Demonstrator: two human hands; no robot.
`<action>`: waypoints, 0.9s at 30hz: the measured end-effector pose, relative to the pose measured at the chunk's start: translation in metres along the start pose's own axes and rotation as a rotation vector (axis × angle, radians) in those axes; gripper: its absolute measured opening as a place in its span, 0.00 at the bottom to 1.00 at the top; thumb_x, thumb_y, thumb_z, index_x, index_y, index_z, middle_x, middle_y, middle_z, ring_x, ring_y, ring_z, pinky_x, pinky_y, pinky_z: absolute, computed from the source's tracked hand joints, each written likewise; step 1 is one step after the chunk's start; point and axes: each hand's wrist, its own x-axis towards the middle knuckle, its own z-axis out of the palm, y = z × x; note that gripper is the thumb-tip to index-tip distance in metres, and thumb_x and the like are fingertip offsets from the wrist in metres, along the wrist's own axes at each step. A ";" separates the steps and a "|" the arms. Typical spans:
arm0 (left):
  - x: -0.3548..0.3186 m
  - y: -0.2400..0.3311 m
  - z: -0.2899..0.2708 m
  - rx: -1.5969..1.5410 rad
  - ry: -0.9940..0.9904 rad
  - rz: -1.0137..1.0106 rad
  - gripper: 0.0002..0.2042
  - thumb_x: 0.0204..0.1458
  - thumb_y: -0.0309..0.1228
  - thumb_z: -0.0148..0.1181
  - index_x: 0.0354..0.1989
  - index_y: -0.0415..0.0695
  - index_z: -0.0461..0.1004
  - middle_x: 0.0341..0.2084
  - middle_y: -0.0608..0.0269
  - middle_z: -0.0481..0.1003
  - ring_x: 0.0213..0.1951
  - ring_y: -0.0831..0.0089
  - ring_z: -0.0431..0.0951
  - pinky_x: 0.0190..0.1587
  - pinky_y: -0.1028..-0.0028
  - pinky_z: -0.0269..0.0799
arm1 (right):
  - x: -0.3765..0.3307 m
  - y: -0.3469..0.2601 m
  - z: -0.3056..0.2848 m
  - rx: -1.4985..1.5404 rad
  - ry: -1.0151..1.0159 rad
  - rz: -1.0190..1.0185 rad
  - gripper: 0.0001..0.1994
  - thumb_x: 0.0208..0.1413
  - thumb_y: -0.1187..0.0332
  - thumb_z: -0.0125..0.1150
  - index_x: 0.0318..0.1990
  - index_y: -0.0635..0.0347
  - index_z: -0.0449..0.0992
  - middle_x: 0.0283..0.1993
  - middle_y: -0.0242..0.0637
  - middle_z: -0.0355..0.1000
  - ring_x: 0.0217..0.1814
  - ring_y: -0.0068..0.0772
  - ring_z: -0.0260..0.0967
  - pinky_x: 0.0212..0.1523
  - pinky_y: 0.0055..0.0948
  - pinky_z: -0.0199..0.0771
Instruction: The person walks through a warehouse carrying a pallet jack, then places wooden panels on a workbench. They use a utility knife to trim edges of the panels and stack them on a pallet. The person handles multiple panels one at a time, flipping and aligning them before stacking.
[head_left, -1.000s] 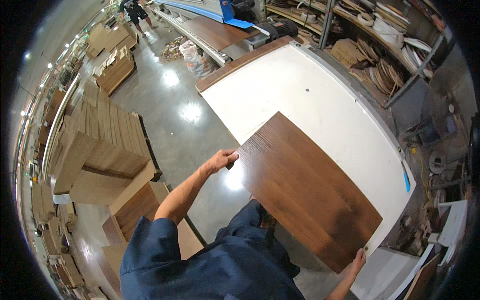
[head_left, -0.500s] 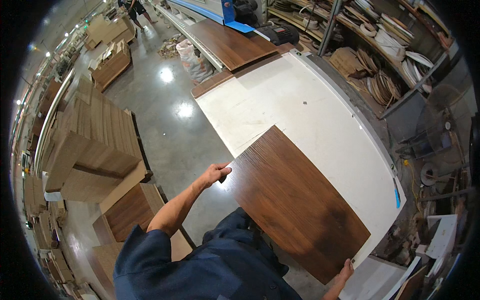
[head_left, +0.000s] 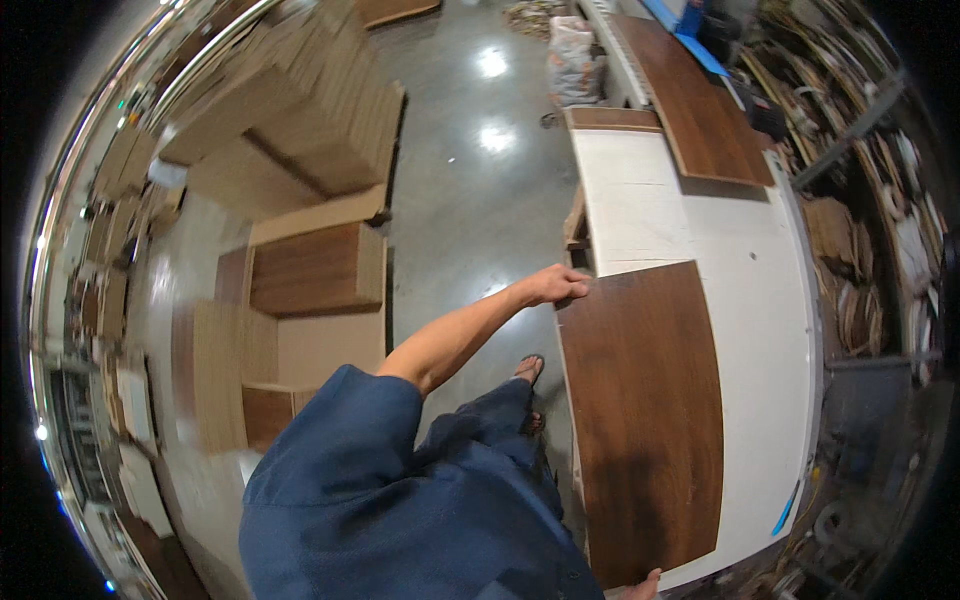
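Note:
A dark brown wood-grain board (head_left: 645,420) lies over the left side of a white-topped table (head_left: 755,400), its long side running roughly along the table. My left hand (head_left: 560,286) grips the board's far left corner, with the fingers closed round the edge. At the near end, my right hand (head_left: 640,586) holds the board's edge; only part of it shows above the lower rim of the picture. A second brown wood-grain board (head_left: 700,110) rests at the table's far end, beside a machine with blue parts (head_left: 700,52).
On the left stand a tall stack of raw boards (head_left: 310,120) and a lower stack of brown-faced panels (head_left: 310,270). A filled sack (head_left: 575,65) stands by the machine. A blue-handled tool (head_left: 785,510) lies at the table's right edge. Shelves with coiled strips (head_left: 850,200) line the right.
My view has swung left, so the table and machine appear farther right. The board has turned more in line with the table. Both hands still hold it.

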 end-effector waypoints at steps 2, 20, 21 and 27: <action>0.013 -0.033 -0.004 0.045 0.106 0.223 0.17 0.54 0.33 0.59 0.53 0.49 0.77 0.18 0.69 0.69 0.20 0.79 0.64 0.23 0.73 0.64 | 0.016 0.008 -0.004 -0.229 0.071 -0.041 0.31 0.51 0.60 0.63 0.59 0.72 0.66 0.61 0.58 0.63 0.60 0.58 0.63 0.57 0.48 0.67; 0.023 0.007 0.003 -0.069 -0.096 -0.066 0.20 0.58 0.34 0.59 0.58 0.44 0.72 0.19 0.75 0.66 0.21 0.82 0.61 0.24 0.77 0.61 | 0.084 -0.404 0.421 0.264 -0.672 -0.520 0.19 0.58 0.61 0.62 0.48 0.69 0.70 0.38 0.34 0.69 0.42 0.26 0.68 0.50 0.26 0.71; 0.020 0.007 -0.001 -0.047 -0.079 -0.066 0.20 0.58 0.34 0.59 0.59 0.45 0.71 0.21 0.76 0.67 0.22 0.83 0.62 0.25 0.77 0.63 | 0.072 -0.427 0.448 0.324 -0.762 -0.410 0.22 0.58 0.59 0.63 0.49 0.69 0.69 0.41 0.37 0.69 0.44 0.29 0.69 0.51 0.28 0.71; 0.013 0.021 -0.006 -0.045 -0.100 -0.159 0.23 0.55 0.37 0.63 0.59 0.48 0.71 0.40 0.65 0.78 0.34 0.76 0.73 0.36 0.76 0.70 | 0.075 -0.497 0.573 0.697 -0.837 -0.005 0.31 0.55 0.59 0.66 0.59 0.70 0.62 0.57 0.51 0.66 0.58 0.47 0.63 0.56 0.47 0.68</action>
